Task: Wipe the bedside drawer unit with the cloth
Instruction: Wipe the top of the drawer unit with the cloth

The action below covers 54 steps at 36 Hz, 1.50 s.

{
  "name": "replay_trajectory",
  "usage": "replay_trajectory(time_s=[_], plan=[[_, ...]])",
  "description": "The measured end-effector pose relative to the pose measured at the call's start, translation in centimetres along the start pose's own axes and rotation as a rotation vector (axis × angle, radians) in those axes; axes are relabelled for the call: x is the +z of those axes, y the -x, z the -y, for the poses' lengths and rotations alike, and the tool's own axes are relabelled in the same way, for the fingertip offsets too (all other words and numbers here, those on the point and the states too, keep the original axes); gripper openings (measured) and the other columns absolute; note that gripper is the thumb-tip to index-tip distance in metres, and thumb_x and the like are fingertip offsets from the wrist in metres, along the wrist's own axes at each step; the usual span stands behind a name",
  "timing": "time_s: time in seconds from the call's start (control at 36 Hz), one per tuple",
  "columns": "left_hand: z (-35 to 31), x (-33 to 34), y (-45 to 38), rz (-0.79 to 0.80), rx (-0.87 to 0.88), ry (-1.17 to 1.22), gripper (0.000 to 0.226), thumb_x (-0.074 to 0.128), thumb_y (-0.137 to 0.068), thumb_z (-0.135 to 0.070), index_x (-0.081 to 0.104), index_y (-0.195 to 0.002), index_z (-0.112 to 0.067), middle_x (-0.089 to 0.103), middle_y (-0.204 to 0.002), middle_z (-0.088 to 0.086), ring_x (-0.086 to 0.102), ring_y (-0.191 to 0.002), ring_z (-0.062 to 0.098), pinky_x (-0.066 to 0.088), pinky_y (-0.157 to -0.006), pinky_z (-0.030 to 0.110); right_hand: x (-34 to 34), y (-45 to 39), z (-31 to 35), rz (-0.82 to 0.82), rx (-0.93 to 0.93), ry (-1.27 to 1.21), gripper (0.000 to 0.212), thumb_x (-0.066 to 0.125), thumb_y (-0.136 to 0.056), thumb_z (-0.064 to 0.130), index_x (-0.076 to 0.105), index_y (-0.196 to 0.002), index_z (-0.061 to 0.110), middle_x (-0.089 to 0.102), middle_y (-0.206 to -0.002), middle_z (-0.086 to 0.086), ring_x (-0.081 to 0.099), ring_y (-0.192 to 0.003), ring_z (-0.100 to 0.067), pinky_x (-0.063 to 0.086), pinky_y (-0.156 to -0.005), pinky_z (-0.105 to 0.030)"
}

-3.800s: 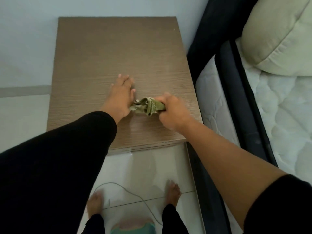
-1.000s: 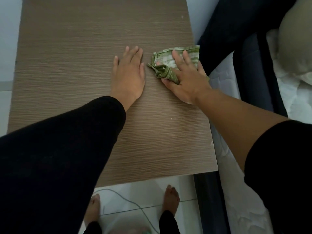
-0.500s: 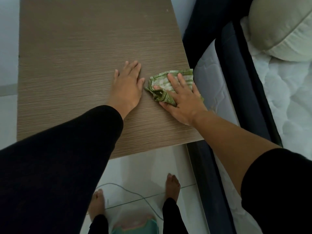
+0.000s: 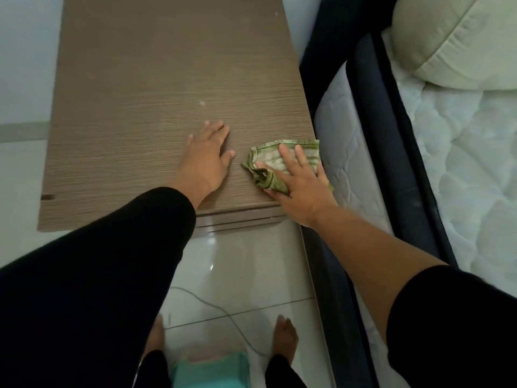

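home bedroom: quilted mattress [image 4: 461, 152], pillow [image 4: 453, 40], wood-grain bedside unit [image 4: 167, 93] (tiled floor [image 4: 251, 275]).

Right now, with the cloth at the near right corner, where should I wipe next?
Probably slide the cloth left along the front edge. Your right hand presses it flat at the top's right edge; the left hand rests beside it, so lift it clear first.

Right hand [image 4: 300, 183] presses green cloth [image 4: 282, 158] flat on drawer unit [image 4: 156, 88] top; left hand [image 4: 205, 159] flat beside.
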State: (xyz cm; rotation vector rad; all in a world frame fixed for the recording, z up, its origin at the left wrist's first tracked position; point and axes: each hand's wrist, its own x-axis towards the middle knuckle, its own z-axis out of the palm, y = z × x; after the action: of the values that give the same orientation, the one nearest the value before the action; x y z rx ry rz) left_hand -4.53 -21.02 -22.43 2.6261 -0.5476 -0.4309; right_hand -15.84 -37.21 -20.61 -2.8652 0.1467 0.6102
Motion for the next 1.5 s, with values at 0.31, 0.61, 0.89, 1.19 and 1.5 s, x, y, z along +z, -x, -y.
replay_trajectory(time_s=[0.31, 0.61, 0.89, 1.19, 1.5], plan=[[0.1, 0.7, 2.7, 0.038, 0.116, -0.024, 0.053, 0.043, -0.097, -0.023, 0.025, -0.146, -0.013, 0.019, -0.156, 0.002, 0.009, -0.145, 0.018, 0.006, -0.117, 0.036, 2.7, 3.7, 2.5, -0.105, 0.016, -0.078, 0.070, 0.047, -0.092, 0.019, 0.011, -0.142, 0.053, -0.009, -0.160, 0.006, -0.015, -0.146, -0.022, -0.004, -0.116, -0.052], [2.4, -1.8, 2.2, 0.019, 0.112, -0.042, 0.045, 0.039, -0.098, -0.021, 0.035, -0.141, -0.009, 0.033, -0.150, 0.011, 0.024, -0.140, 0.027, 0.017, -0.113, 0.033, 1.3, 3.5, 4.7, -0.676, -0.129, -0.354, 0.066, 0.043, -0.060, -0.011, 0.066, -0.116, 0.013, 0.059, -0.130, -0.015, 0.050, -0.127, -0.034, 0.044, -0.100, -0.053], [3.5, -4.2, -0.5, 0.040, 0.066, -0.087, 0.048, 0.036, -0.099, -0.029, 0.032, -0.143, -0.012, 0.028, -0.152, 0.009, 0.027, -0.139, 0.029, 0.020, -0.112, 0.034, -4.5, -1.6, 3.2, -0.807, 0.090, -0.262, 0.061, 0.046, -0.076, -0.009, 0.059, -0.125, 0.024, 0.061, -0.126, -0.004, 0.055, -0.115, -0.027, 0.045, -0.094, -0.035], [0.9, -1.0, -5.0, -0.018, 0.253, -0.186, 0.048, 0.036, -0.096, -0.042, 0.038, -0.140, -0.022, 0.037, -0.148, 0.005, 0.035, -0.134, 0.027, 0.027, -0.111, 0.039, -2.0, -4.7, 0.0, -0.557, 0.241, -0.118, 0.052, 0.047, -0.088, 0.007, 0.049, -0.134, 0.032, 0.061, -0.122, -0.013, 0.051, -0.116, -0.032, 0.046, -0.089, -0.035], [-1.3, 2.2, -2.7, -0.046, 0.303, -0.175, 0.051, 0.040, -0.095, -0.043, 0.035, -0.142, -0.022, 0.034, -0.150, 0.005, 0.031, -0.137, 0.025, 0.022, -0.113, 0.037, 1.5, -0.3, -1.4, -0.567, 0.264, -0.120, 0.050, 0.048, -0.088, 0.007, 0.049, -0.133, 0.027, 0.061, -0.118, -0.013, 0.055, -0.110, -0.032, 0.049, -0.093, -0.040]])
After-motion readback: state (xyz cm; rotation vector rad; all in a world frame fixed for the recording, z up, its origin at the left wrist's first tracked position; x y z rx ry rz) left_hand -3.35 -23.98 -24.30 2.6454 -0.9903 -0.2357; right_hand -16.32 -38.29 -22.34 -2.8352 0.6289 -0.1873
